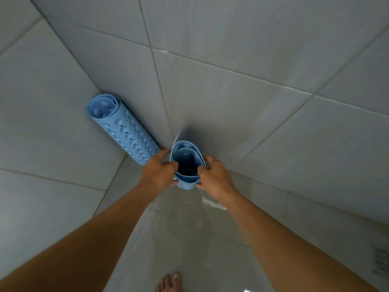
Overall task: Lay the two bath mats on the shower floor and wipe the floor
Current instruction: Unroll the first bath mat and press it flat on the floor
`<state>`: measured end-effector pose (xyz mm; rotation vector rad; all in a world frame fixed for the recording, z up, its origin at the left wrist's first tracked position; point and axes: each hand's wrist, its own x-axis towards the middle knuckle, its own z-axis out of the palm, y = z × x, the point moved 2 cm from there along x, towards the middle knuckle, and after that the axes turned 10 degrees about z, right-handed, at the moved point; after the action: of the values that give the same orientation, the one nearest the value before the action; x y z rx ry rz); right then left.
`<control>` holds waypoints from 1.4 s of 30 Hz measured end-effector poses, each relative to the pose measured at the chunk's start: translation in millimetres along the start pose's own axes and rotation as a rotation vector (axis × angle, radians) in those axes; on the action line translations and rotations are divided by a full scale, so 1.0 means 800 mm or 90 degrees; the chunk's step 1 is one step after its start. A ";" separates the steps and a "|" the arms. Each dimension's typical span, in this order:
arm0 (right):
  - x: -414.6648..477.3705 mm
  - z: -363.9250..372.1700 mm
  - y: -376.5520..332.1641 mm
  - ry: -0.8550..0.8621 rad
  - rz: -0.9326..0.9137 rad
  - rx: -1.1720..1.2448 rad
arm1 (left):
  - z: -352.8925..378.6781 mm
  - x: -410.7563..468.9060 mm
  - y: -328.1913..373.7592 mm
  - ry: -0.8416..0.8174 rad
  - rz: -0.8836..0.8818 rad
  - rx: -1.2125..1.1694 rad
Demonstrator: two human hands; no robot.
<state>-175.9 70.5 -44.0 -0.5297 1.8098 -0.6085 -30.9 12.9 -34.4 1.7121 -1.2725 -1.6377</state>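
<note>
Bath mat in hand (188, 183): being held upright as a loose blue roll just in front of the wall corner (160, 89), open end facing up.
Left hand (159, 172): its grip is clasping the roll's left side.
Right hand (214, 175): its grip is clasping the right side.
Second bath mat (124, 131): leaning rolled into the wall corner, just left of the held one.
Shower floor (189, 239): glistening below the corner; a bare foot (169, 283) is standing well back from it.

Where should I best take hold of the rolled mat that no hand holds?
Around the upper end of the rolled mat, probably, from above and in front: it stands tilted into the wall corner, only top and front free.
</note>
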 end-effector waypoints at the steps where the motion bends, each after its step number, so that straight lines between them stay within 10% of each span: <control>1: -0.010 -0.009 0.004 -0.011 0.003 0.006 | 0.006 -0.012 0.002 -0.010 -0.001 0.004; 16: -0.133 -0.154 0.129 -0.039 0.072 0.171 | 0.148 -0.162 0.008 -0.184 0.040 0.145; 42: -0.202 -0.215 0.405 0.117 -0.049 0.204 | 0.285 -0.290 -0.187 -0.247 0.043 -0.106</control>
<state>-310.5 445.6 -87.5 -0.3346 1.8216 -1.0066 -169.8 339.6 -79.3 1.2799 -1.3001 -2.0397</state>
